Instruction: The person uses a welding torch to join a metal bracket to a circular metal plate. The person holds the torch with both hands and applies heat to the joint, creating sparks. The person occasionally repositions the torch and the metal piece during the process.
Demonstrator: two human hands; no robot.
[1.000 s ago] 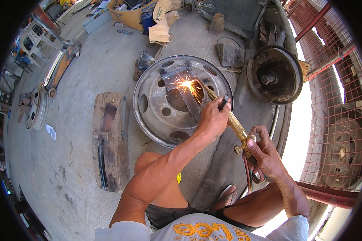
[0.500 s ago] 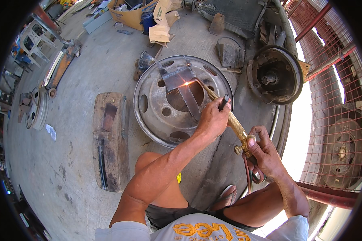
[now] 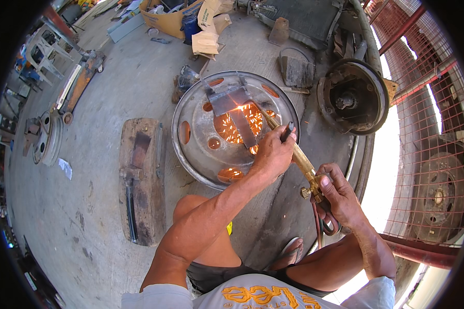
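Note:
My left hand (image 3: pixel 274 150) is closed around the front of a brass cutting torch (image 3: pixel 304 164), with a short dark stick poking up between thumb and fingers. At the torch's valve end, my right hand (image 3: pixel 341 194) grips the body beside the knobs, where hoses hang down. The tip glows against the edge of a grey steel plate (image 3: pixel 227 101), which lies across a steel wheel rim (image 3: pixel 188 164). A narrow steel strip (image 3: pixel 244 130) runs from the plate toward me over the center hole. Orange sparks fill the rim's inside and show through its holes.
Left of the rim lies a worn wooden block (image 3: pixel 142 206) with a dark-handled tool on it. A brake drum (image 3: pixel 353 97) sits at right, near red mesh fencing (image 3: pixel 423 129). Behind are a cardboard box (image 3: pixel 162 21) and a blue jar (image 3: pixel 189 27). Hoses (image 3: pixel 331 226) hang near my leg.
A shower of orange sparks now pours beneath the plate and lights the rim's inside, which was dark before. Both hands and the torch have hardly moved.

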